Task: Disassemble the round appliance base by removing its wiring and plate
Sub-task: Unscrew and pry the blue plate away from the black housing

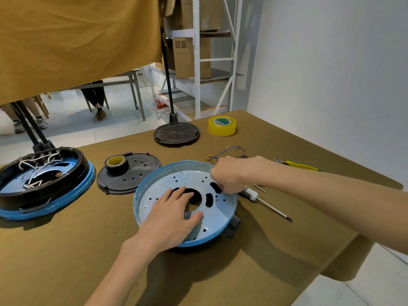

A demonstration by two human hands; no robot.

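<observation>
- My left hand [174,214] lies flat on the metal plate [176,188], fingers straight and spread beside the big centre cut-out, I'd say to pin it down while the other hand works.
- My right hand [227,175] hovers over the far right rim with fingers curled. They may be pinching something small by an oblong slot, but I can't tell what, if anything.
- The round appliance base [187,244] sits right under both hands: blue outer ring, pale dull metal plate inside, drilled with small holes and slots, black plastic poking out below.
- Just beyond my right hand lies the wiring [229,151], a thin blue and yellow tangle already out.
- Under my right wrist rests a screwdriver [265,203], white handle, slim steel shaft, kept within reach.
- Well left of my left hand, a second base [42,184] still holds white wires.
</observation>
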